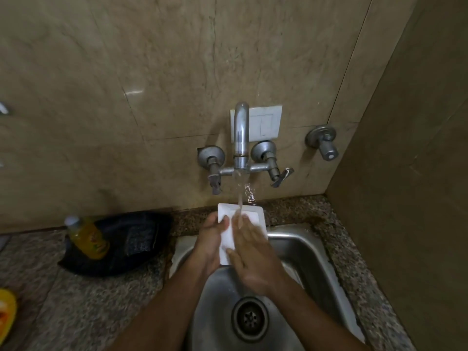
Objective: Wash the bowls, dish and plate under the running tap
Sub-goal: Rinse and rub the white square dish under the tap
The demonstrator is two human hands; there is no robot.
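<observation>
Centre-bottom of frame: sink (298, 247), drain below the hands. Dish (249, 215), white and rectangular, sits tilted over the sink's back edge at frame centre, directly under the tap (240, 138); stream lands near its middle. Left hand (211, 245) grips the dish's left edge, thumb curled over the rim. Right hand (253, 257) lies flat on the face, fingers (247, 225) straight, holding nothing. Advice: keep the tilt so water runs into the sink, rub corners too, then flip it. Bottle (87, 236) on bench (101, 300), lower left.
</observation>
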